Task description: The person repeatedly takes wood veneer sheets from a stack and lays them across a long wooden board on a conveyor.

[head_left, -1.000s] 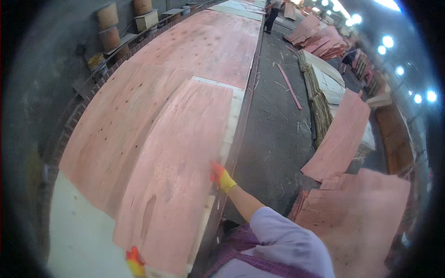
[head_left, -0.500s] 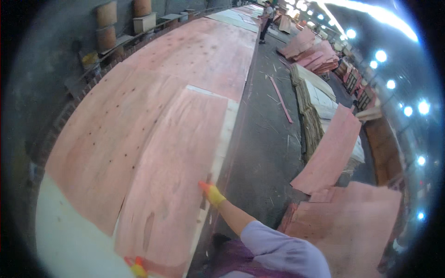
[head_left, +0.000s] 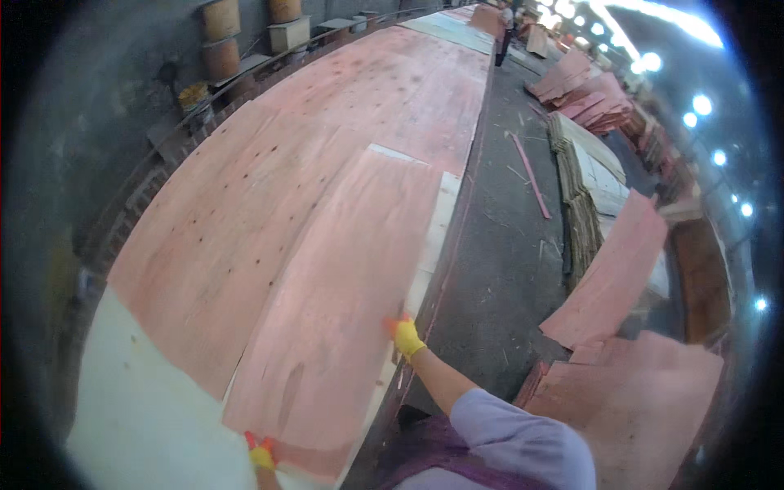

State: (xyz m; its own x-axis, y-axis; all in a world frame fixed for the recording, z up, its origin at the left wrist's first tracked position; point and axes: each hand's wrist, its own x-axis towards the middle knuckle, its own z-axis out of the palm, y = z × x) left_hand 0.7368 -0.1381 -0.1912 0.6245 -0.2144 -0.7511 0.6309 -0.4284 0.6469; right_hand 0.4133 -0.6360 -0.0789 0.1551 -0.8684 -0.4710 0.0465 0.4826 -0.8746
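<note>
A long pink veneer sheet [head_left: 335, 294] lies lengthwise on the table, its right edge leaving a strip of pale veneer [head_left: 431, 245] showing. My right hand [head_left: 404, 336], in a yellow glove with orange-red fingertips, rests at that edge, its fingers stretched onto the sheet. At the near left corner of the same sheet is my left hand [head_left: 260, 452], gloved alike, with its fingers apart. Left of the sheet lies a wider, knotty pink-tan veneer sheet [head_left: 229, 220]. A thin gap parts the two sheets near their lower ends.
Pale veneer [head_left: 147, 408] covers the near left of the table. To the right, beyond a dark floor strip, stand a veneer stack [head_left: 576, 204] and loose pink sheets [head_left: 637, 400]. A person [head_left: 505, 37] stands far off. Drum-like containers [head_left: 221, 41] line the back left.
The whole view has shifted, so the table and stacks sit farther right in the picture. My left hand shows more fully at the sheet's near corner; my right hand stays at the right edge.
</note>
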